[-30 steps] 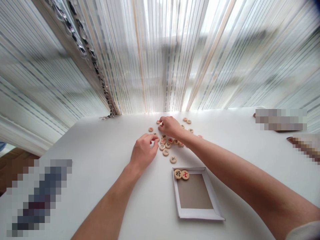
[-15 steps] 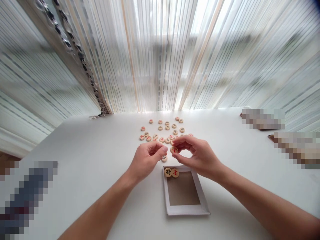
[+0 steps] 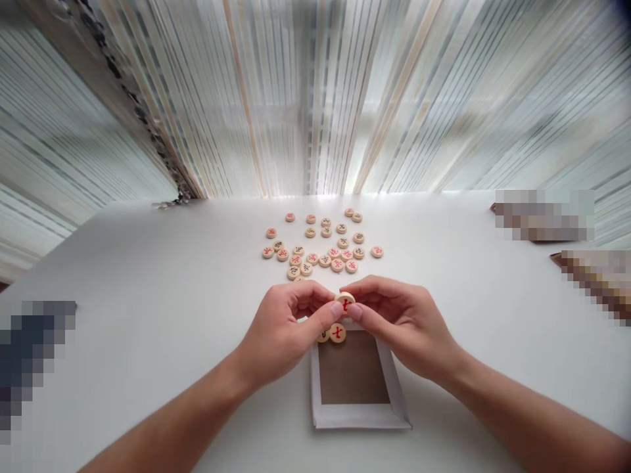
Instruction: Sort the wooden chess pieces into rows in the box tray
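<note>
Between the fingertips of my left hand [image 3: 296, 318] and my right hand [image 3: 399, 322] is a round wooden xiangqi piece [image 3: 345, 302] with a red character. Both hands are closed on it, just above the far edge of a shallow white box [image 3: 362, 417] with a brown bottom. Inside the box's far left corner lie a red-marked xiangqi piece [image 3: 338, 333] and, touching it, a black-marked xiangqi piece [image 3: 323, 335], partly hidden by my left thumb.
Several loose xiangqi pieces [image 3: 324, 261], red and black, lie scattered on the white table [image 3: 172, 276] beyond my hands. Blurred-out objects rest at the left and right sides. A striped string curtain [image 3: 286, 98] hangs along the table's far edge.
My left hand has moved right and taken hold of the red-marked piece together with my right hand. The view has tilted down slightly.
</note>
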Available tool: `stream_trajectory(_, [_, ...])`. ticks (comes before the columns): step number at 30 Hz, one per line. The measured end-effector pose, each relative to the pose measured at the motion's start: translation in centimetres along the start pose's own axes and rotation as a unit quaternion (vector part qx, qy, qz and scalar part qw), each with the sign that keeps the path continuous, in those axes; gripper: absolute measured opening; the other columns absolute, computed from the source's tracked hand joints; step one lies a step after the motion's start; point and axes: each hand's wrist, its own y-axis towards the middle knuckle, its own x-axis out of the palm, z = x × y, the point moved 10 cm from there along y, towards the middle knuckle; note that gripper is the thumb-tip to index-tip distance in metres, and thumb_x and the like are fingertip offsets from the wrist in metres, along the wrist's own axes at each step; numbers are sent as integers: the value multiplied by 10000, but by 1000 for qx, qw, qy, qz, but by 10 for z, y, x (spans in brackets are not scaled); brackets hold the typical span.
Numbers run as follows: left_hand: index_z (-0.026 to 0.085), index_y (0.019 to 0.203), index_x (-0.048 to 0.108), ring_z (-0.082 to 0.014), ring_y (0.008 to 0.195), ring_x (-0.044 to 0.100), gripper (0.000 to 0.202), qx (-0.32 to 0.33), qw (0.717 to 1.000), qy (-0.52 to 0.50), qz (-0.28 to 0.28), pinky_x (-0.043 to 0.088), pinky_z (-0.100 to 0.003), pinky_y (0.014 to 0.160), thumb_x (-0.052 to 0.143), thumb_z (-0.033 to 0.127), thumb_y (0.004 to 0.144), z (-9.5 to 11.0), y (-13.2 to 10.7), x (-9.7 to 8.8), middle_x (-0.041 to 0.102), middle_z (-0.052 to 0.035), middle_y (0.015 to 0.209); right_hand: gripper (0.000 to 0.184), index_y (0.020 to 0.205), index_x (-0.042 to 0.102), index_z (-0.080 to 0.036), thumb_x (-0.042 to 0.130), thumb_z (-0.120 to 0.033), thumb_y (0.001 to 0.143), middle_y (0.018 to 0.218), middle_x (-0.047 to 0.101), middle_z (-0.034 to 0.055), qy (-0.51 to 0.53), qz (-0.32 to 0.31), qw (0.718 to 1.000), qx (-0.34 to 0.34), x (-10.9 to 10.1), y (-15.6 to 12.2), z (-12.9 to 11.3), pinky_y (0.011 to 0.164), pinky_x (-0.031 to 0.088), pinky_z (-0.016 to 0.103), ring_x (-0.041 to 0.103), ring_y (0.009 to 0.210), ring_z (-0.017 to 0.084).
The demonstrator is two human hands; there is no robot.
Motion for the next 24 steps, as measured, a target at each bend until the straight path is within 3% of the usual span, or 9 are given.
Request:
stream_trajectory(6, [159, 901, 798, -145, 738, 735, 120, 9, 1000, 11, 12, 584, -216, 683, 823, 273, 929, 2, -2, 1, 787, -27, 791, 90, 970, 867, -235, 872, -302, 910, 839, 816, 32, 4, 12, 1000, 4, -2, -1, -7, 666, 618, 244, 749, 736, 162])
stream_trajectory(12, [160, 947, 811, -177, 775, 785, 122, 49, 997, 14, 53, 649, -245, 709, 825, 280, 930, 6, -2, -7, 815, -49, 859, 112, 1036, 893, -265, 807, -288, 967, 895, 808, 75, -68, 24, 996, -50, -7, -1, -17, 668, 601, 312, 737, 793, 205])
stream_trajectory(18, [168, 965, 836, -209, 845, 817, 127, 65, 996, -8, 65, 695, -272, 761, 874, 256, 883, 8, -1, -8, 836, -67, 914, 149, 1064, 900, -304, 856, -277, 924, 918, 809, 78, -19, 30, 998, -47, -10, 1, -15, 657, 638, 310, 759, 801, 210])
stream_trajectory(24, [183, 945, 845, -175, 832, 809, 62, 75, 995, -9, 67, 685, -231, 760, 862, 187, 885, 8, -3, -8, 837, -40, 899, 222, 1081, 895, -347, 833, -202, 924, 939, 808, 69, -16, 32, 999, -41, -9, -1, -15, 667, 623, 291, 753, 818, 195])
